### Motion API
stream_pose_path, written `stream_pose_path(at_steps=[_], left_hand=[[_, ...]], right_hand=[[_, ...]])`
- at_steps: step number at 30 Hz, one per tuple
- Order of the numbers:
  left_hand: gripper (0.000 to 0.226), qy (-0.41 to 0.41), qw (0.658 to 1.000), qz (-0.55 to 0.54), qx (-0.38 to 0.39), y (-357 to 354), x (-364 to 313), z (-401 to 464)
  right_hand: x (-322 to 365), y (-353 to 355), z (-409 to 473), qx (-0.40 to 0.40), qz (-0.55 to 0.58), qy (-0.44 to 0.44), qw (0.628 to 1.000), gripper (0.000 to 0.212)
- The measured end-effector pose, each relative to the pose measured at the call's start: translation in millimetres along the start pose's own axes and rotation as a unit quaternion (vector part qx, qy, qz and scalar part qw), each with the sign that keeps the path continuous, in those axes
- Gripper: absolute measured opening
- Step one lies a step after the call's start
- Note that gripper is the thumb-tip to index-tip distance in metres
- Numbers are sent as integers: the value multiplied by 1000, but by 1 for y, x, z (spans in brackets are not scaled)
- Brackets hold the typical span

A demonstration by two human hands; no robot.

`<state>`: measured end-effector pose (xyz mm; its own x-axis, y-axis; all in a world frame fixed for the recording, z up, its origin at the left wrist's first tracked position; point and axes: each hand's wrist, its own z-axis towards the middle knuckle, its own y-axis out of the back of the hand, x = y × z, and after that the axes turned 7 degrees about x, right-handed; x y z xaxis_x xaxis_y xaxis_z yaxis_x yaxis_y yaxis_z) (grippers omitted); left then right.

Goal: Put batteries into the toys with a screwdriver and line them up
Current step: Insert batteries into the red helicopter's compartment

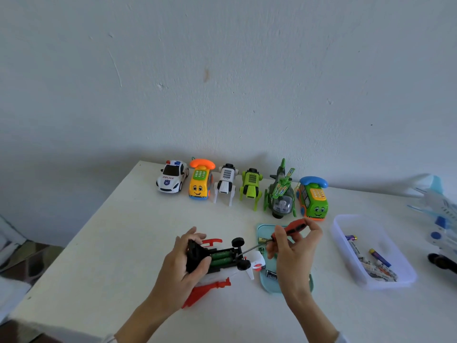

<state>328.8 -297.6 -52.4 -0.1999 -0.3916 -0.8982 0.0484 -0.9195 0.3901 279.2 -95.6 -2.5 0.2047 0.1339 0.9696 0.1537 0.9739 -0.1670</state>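
- Table (128, 233): white, I'm working at its near middle; wall behind.
- Row at the back edge, already lined up: police car (171, 179), yellow phone bus (199, 182), white robot dog (225, 182), green robot dog (251, 185), helicopter (280, 191), green phone bus (313, 198).
- Clear bin (346, 246), right, spare batteries inside; blue-white toy at far right edge, cut off.
- Teal tray (268, 283) under my right hand (291, 253), loose batteries on it.
- Plane (217, 258): red-white, belly-up in front of me, battery bay open, two green cells (220, 259) seated, no cover visible.
- Left hand (183, 258): fingers curled round the plane's black underside, holding it steady.
- Right hand pinches the red screwdriver (294, 227) by the handle, shaft angled down-left, tip at the bay's right edge near the wheels.
- Risk: tip slips off the small screw or edge and cams out, because the shaft sits slanted rather than square.
- Risk: plane rocks on its wings if my left grip loosens; cells could pop out of the uncovered bay.
- Risk: right wrist brushes tray batteries and rolls them off.
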Motion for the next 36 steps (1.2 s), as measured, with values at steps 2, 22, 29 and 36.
stream_pose_path(at_steps=[2,22,29,36], left_hand=[[32,14,1000,24,3,-3,6,-1],[72,99,994,43,-3,2,12,16],[66,111,993,-7,-35,-3,5,15],[65,103,994,-2,-45,-13,-1,11]], right_hand=[[1,-5,-3,11,-20,45,999,37],[-16,-24,2,163,-207,300,917,46],[-11,-24,0,101,-122,153,975,40],[-21,-15,3,-2,49,-51,998,33]])
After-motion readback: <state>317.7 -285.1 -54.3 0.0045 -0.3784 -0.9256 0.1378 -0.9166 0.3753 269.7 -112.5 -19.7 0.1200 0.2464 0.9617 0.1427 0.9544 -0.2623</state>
